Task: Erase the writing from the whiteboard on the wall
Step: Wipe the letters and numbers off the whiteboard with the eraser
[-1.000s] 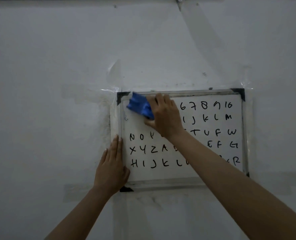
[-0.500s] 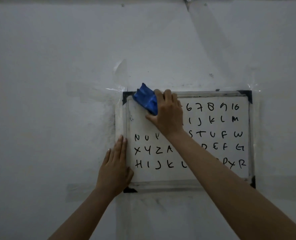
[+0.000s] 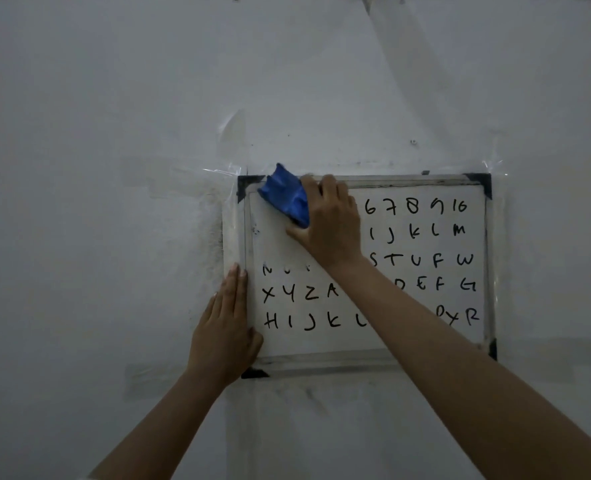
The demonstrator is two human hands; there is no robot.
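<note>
A small framed whiteboard [image 3: 273, 244] is taped to the wall, with black corner caps. Black handwritten letters and numbers [image 3: 415, 233] fill its right side and its two bottom rows. The top-left patch is wiped white, and only the lower halves of the third row's first letters show. My right hand [image 3: 332, 226] presses a crumpled blue cloth [image 3: 287, 197] against the board's top-left corner. My left hand [image 3: 226, 327] lies flat with fingers together on the board's left frame edge, holding nothing. My right forearm hides the middle letters.
The pale wall [image 3: 114, 133] around the board carries strips of clear tape [image 3: 230, 133] above the board's top-left corner and old tape marks to the left. Smudges darken the wall beside the frame's left edge.
My right hand has slid the blue cloth up and left into the board's top-left corner. The third row's first letters have lost their upper parts. My left hand stays put.
</note>
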